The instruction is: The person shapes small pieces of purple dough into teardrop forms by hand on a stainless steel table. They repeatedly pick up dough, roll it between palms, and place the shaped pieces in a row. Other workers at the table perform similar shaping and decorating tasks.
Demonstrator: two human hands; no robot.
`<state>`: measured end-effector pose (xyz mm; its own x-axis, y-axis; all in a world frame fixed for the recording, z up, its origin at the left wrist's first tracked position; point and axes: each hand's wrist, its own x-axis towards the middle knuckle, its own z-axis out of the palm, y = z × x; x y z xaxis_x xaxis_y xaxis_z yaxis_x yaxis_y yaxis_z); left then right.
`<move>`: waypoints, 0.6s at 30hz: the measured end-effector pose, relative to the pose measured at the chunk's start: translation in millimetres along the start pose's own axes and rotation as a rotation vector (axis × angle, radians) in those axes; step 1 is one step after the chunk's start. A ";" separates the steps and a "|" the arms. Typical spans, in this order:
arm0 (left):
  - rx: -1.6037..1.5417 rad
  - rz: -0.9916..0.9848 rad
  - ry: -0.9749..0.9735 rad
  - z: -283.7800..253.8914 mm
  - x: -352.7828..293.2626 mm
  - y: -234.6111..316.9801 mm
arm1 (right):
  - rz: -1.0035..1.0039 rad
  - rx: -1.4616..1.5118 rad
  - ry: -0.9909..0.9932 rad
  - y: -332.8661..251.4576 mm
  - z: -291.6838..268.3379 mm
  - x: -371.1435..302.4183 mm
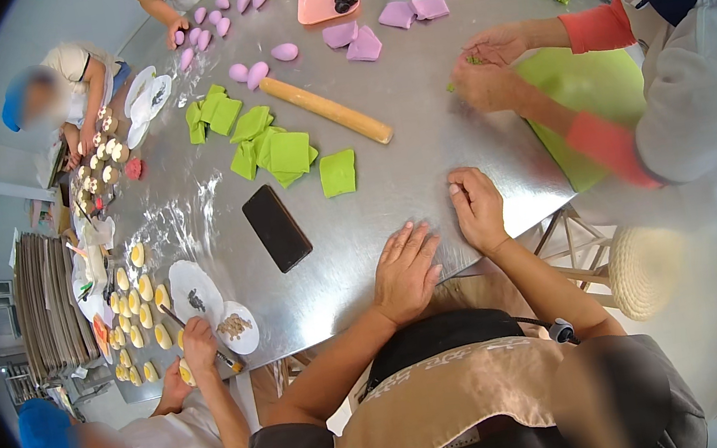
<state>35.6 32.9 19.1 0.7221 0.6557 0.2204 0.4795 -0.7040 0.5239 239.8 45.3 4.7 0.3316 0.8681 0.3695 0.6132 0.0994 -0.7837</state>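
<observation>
My left hand (408,273) lies flat on the steel table near its front edge, fingers stretched out and holding nothing. To its right, my right hand (477,211) rests on its side on the tabletop, fingers curled in with nothing visible in them. A black phone (277,228) lies left of my hands. Beyond them is a single green dough square (338,173), beside a loose pile of green dough squares (274,151). A wooden rolling pin (328,111) lies diagonally past these. Neither hand touches any of these things.
At right, a person in coral sleeves works green bits over a green dough sheet (584,88). At lower left, a co-worker brushes yellow-and-white oval pieces (144,287). Purple dough pieces (364,44), purple egg shapes (285,51) and a pink tray (328,2) lie farther back. A woven stool (646,271) stands right.
</observation>
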 end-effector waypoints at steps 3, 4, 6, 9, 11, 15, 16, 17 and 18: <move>0.089 -0.096 0.091 10.8 29.1 -16.8 | 0.000 -0.011 -0.012 0.6 1.7 -2.3; 0.096 -0.138 0.136 10.3 47.8 -26.9 | 0.003 -0.008 -0.014 0.6 3.8 -0.1; 0.100 -0.217 0.225 10.6 76.5 -42.2 | 0.007 -0.012 -0.018 -0.1 5.6 2.3; 0.114 -0.188 0.181 14.8 64.7 -36.0 | 0.012 -0.020 0.000 1.7 2.3 -1.7; 0.064 -0.097 0.072 13.2 31.8 -19.6 | -0.015 -0.020 0.025 3.3 2.1 -0.4; 0.054 -0.055 0.017 8.4 22.6 -8.7 | 0.003 -0.025 0.031 1.1 0.1 -3.2; 0.076 -0.102 0.062 7.9 37.3 -14.8 | -0.011 -0.018 0.036 0.3 2.7 -1.4; 0.095 -0.145 0.108 6.7 51.7 -22.2 | -0.025 -0.016 0.044 -0.4 4.8 0.3; 0.062 -0.210 0.130 9.8 61.7 -31.4 | -0.021 -0.007 0.042 -0.4 5.0 0.2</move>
<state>70.0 92.7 8.2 0.5354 0.8161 0.2177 0.6447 -0.5613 0.5190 236.0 47.9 2.6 0.3482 0.8447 0.4064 0.6256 0.1135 -0.7719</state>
